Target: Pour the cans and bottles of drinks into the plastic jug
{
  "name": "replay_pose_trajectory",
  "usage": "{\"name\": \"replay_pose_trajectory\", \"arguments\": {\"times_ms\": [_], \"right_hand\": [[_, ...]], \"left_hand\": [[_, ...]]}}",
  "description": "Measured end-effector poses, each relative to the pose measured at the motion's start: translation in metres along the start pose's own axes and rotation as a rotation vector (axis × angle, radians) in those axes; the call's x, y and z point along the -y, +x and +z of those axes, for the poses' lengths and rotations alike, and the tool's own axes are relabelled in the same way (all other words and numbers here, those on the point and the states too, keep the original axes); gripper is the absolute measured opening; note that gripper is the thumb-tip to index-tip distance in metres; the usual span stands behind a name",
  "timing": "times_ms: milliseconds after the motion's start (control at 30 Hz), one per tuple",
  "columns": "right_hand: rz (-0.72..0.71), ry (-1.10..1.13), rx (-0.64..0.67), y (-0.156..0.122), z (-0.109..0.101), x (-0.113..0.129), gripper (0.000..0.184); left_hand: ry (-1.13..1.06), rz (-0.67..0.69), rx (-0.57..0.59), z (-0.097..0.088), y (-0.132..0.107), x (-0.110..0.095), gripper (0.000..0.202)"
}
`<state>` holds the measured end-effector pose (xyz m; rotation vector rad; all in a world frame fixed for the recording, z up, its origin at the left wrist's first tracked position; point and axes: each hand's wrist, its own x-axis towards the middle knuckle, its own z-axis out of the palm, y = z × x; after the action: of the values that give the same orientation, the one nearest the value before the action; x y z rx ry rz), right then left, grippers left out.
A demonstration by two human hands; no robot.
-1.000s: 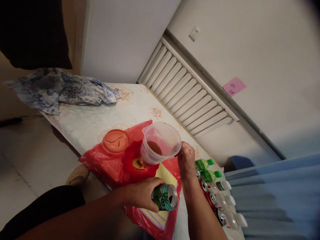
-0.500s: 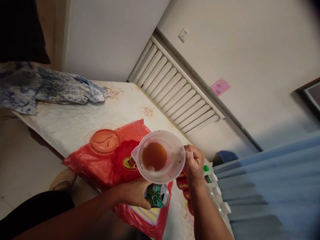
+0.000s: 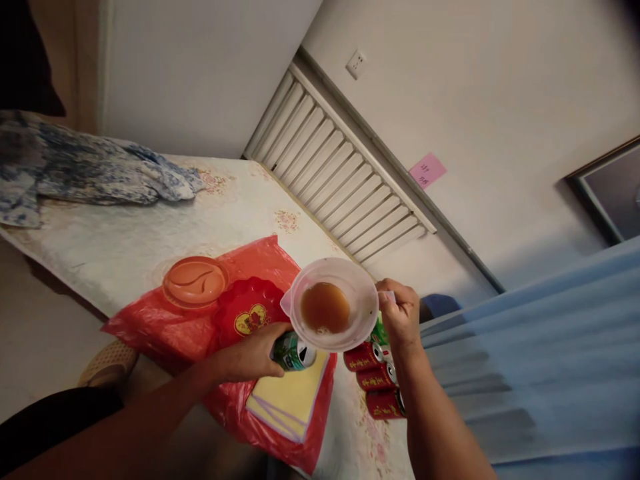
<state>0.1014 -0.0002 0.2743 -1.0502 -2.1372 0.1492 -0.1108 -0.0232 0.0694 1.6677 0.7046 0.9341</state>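
My right hand (image 3: 400, 317) grips the handle of a clear plastic measuring jug (image 3: 361, 313), which has brown liquid (image 3: 325, 308) in its bottom. The jug's spout points left. Below and left of the spout, my left hand (image 3: 257, 353) is wrapped round a green drink can (image 3: 293, 353) whose top opening shows dark. Under the left hand lie a red scalloped tray (image 3: 273, 297) with a yellow emblem and a folded yellow cloth (image 3: 287, 400), both on a red plastic bag (image 3: 145, 323). An orange divided dish (image 3: 195, 281) sits at the bag's far side.
Several red drink cans (image 3: 375, 380) stand right of the bag, near my right forearm. A patterned cloth (image 3: 110, 170) lies at the table's left end. Behind the flowered table (image 3: 240, 207) are a radiator (image 3: 340, 167) and a blue curtain (image 3: 550, 360).
The jug and my right hand have moved slightly right, while the green can has shifted left and up, away from beneath the jug. More of the yellow cloth and red cans shows.
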Motion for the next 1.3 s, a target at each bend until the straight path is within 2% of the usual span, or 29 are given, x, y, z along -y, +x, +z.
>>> {"name": "replay_pose_trajectory", "arguments": {"times_ms": [233,467,700,933,1300], "right_hand": [[0.025,-0.095,0.040,0.013,-0.012,-0.004,0.032],[0.036,-0.164,0.065,0.019,-0.014,-0.010,0.028],[0.088,-0.213,0.083,0.020,-0.012,-0.016,0.025],[0.110,-0.256,0.120,0.020,-0.012,-0.015,0.027],[0.120,-0.259,0.156,0.019,-0.009,-0.012,0.028]], "left_hand": [[-0.054,-0.024,-0.236,-0.018,0.007,0.010,0.061],[-0.279,0.058,-0.346,-0.025,0.014,0.022,0.066],[-0.281,0.071,-0.392,-0.026,0.015,0.028,0.067],[-0.286,0.035,-0.462,-0.026,0.020,0.023,0.064],[-0.157,0.010,-0.529,-0.025,0.020,0.019,0.064]]}}
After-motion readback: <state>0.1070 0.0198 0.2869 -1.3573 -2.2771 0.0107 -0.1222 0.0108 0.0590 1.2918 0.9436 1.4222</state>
